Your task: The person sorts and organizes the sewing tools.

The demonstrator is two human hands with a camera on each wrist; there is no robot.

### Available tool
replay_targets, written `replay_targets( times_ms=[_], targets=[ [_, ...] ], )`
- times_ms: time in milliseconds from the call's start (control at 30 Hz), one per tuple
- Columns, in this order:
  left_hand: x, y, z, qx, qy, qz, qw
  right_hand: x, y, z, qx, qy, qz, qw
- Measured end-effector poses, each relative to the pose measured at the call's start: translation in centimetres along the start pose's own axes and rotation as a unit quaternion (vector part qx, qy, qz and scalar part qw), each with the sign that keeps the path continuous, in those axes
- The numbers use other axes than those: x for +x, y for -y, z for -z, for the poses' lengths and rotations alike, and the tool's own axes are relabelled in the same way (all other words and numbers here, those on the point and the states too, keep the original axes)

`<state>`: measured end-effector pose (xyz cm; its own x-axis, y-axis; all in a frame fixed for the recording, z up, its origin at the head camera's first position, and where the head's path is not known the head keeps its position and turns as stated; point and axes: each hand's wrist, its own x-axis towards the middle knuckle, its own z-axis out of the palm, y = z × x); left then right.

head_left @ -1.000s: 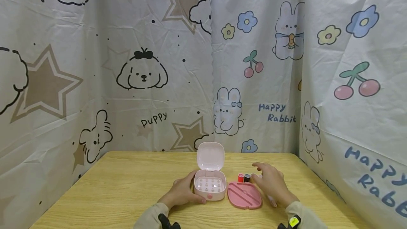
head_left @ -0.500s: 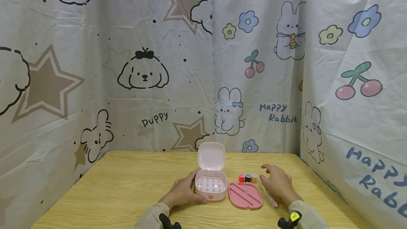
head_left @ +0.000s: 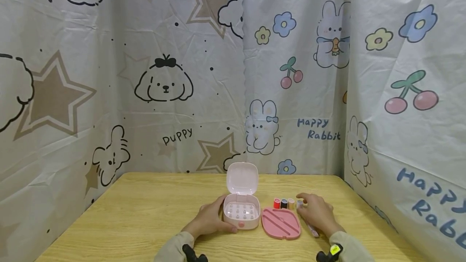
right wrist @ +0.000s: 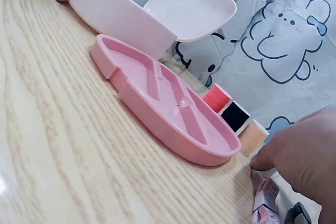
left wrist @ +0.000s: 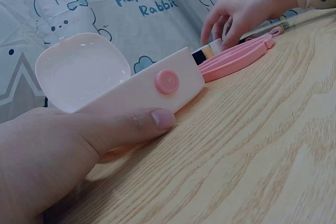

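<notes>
Head view: low in the frame and right of centre, the right hand (head_left: 318, 212) has its thumb and index finger nearly closed about a pale spool (head_left: 299, 203), which shows at their left edge. Handling it well probably calls for a light pinch from both sides, an upright spool, and fingers that part evenly and rise straight so that nothing tips. A good guide is the row just to its left: a cream spool (head_left: 291, 203), a black spool (head_left: 284, 203) and a red spool (head_left: 277, 203), all upright.

A pink-patterned strip (head_left: 314, 231) shows from under the same hand, and snagging it could spoil the placing. The pink tray (head_left: 287, 231) lies just below the row in the frame; the knuckles are best kept off its rim.

At lower centre, the left hand (head_left: 208, 218) grips the pink box (head_left: 252, 225), thumb along the front and other fingers at the left side; gentle steadying seems enough. The lid (head_left: 242, 178) stands raised above it in the frame, over the wooden surface (head_left: 156, 201).
</notes>
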<state>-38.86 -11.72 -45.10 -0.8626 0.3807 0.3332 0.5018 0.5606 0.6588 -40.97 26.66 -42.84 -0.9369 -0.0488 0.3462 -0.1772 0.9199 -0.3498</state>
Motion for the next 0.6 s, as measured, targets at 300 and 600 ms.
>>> replay_targets(
  times_ms=[300,600],
  targets=[
    [-0.01,-0.18,0.05,-0.009,0.007,0.006,0.9999,-0.41,0.69,-0.31,-0.02,-0.015,0.017,1.0],
    [0.06,-0.1,0.06,-0.004,0.006,0.007,0.9999,-0.32,0.72,-0.68,-0.019,-0.019,0.012,1.0]
  ],
)
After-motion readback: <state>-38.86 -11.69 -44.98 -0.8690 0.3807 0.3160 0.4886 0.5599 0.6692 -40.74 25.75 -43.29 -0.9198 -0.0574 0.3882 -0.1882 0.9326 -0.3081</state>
